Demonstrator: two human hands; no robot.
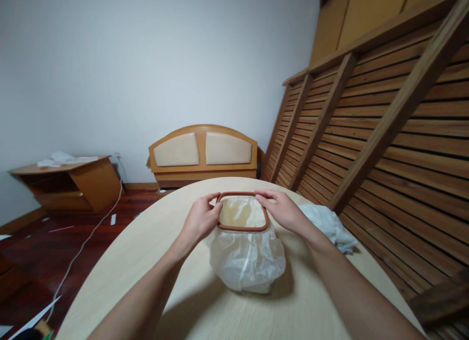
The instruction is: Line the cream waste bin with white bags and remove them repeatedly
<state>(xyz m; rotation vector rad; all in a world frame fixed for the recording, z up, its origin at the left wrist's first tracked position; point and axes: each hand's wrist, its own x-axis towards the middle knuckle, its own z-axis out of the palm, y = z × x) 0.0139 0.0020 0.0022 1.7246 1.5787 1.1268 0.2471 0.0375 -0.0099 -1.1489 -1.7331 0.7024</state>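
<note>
In front of me on the round table stands a small bin lined with a translucent white plastic bag (247, 264). The bag's edge hangs loosely over the outside and hides most of the bin's wall. A brown rectangular rim ring (244, 228) with rounded corners sits at the top of the bin, around the bag's mouth. My left hand (202, 216) grips the ring at its far left corner, thumb near the inner side. On the far right corner, my right hand (282, 210) pinches the same ring between thumb and fingers.
A crumpled pale plastic bag (328, 225) lies at the right of the table (146, 252). Slatted wooden panels (366, 125) lean along the right. Beyond are a headboard (203, 147) and a low cabinet (82, 183); a white cable (93, 230) crosses the floor at left.
</note>
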